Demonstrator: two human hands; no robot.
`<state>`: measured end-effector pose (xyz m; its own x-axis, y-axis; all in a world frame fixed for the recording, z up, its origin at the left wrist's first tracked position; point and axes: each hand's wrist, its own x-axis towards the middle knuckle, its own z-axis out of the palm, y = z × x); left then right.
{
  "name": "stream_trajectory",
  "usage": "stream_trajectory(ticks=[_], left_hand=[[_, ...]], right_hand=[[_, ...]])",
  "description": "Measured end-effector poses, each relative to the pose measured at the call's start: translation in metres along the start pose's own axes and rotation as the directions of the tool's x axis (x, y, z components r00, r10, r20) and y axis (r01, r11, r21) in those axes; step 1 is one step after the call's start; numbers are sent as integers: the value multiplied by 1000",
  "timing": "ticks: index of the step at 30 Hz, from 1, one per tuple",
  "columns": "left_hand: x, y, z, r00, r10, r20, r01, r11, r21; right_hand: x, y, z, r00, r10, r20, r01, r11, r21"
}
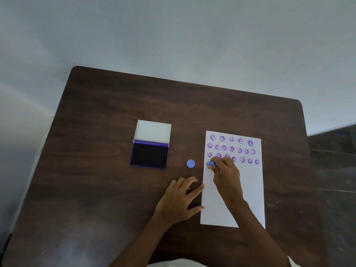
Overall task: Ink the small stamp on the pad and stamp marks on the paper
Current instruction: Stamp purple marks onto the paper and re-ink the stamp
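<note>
On the right half of the dark wooden surface (107, 189) I see the white paper (248, 191) lying flat, its upper part covered with rows of purple smiley marks (231, 139). My right hand (225, 172) is over the sheet's left side, fingers pinched around the small blue stamp (212, 164), which is tilted with its face at the left end of the fourth row, against the paper. I cannot tell whether it is pressed fully down. My left hand (179, 199) holds nothing; it rests palm-down on the surface with fingers spread, and its fingertips touch the paper's left edge. Just left of the sheet, near the stamp, lies a round blue cap (190, 163), apart from both hands. Farther left sits the ink pad (149, 156), its dark purple pad exposed and its white lid (153, 132) hinged upward behind it. A pale wall (173, 35) rises beyond the far edge.
</note>
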<state>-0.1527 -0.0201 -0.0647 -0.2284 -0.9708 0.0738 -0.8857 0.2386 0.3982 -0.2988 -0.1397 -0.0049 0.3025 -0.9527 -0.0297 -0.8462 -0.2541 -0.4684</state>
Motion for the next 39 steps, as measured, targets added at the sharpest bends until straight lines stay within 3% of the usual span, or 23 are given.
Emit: stream_trajectory(ticks=[31, 39], left_hand=[[1, 0, -1, 1000, -8, 3, 8, 999, -33], [2, 2, 0, 1000, 5, -11, -5, 1000, -22]], right_hand=[[-4, 0, 16, 999, 22, -37, -22, 1000, 2], [-6, 6, 18, 995, -77, -61, 69, 989, -130]])
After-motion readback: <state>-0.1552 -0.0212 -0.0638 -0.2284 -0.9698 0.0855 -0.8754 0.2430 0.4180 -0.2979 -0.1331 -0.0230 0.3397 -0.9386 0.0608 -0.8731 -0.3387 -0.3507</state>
